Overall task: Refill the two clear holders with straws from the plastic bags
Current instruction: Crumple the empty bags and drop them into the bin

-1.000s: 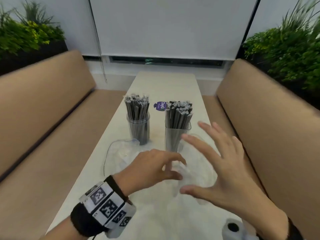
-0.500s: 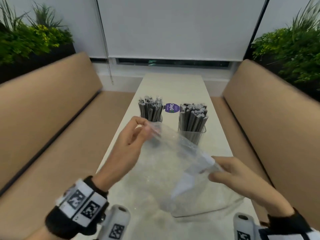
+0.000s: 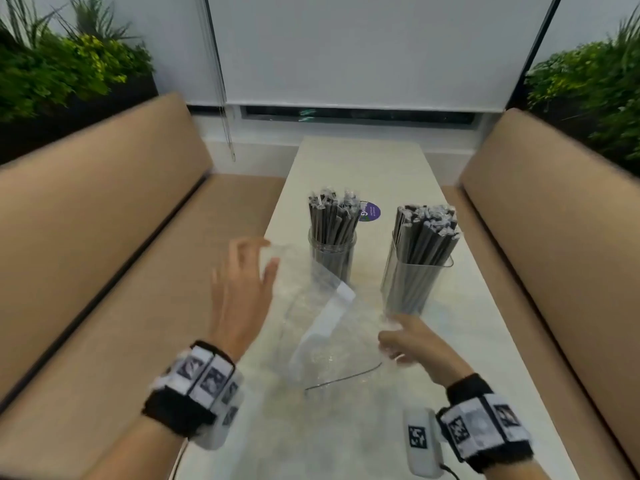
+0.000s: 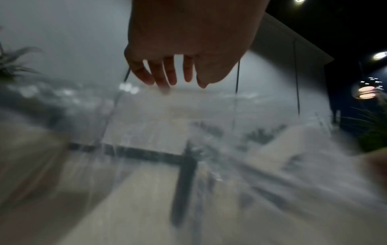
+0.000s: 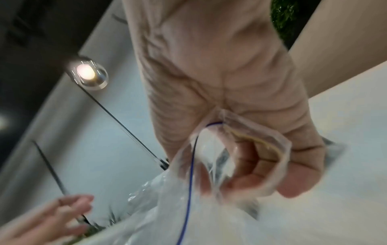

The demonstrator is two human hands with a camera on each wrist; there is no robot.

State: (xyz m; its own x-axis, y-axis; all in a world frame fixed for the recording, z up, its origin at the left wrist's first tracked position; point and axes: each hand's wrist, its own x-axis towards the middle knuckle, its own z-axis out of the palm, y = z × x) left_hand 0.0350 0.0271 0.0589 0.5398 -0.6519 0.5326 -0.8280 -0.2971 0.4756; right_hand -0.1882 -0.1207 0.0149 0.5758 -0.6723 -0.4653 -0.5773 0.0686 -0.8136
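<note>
Two full straw holders and an empty bag at mid-frame

We are seeing the right hand (image 3: 412,344) pinching a clear plastic bag (image 3: 325,327) at lower centre, the left hand (image 3: 242,289) hovering spread beside it, and two clear holders (image 3: 332,254) (image 3: 412,282) standing packed with dark straws (image 3: 426,233) on the white table (image 3: 360,161).

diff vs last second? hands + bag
The left hand pinched the plastic bag's top edge half a second ago; now it is open, fingers spread beside that edge. The right hand went from open above the table to gripping the bag's corner. Both holders are full of straws, unmoved on the table.
</note>
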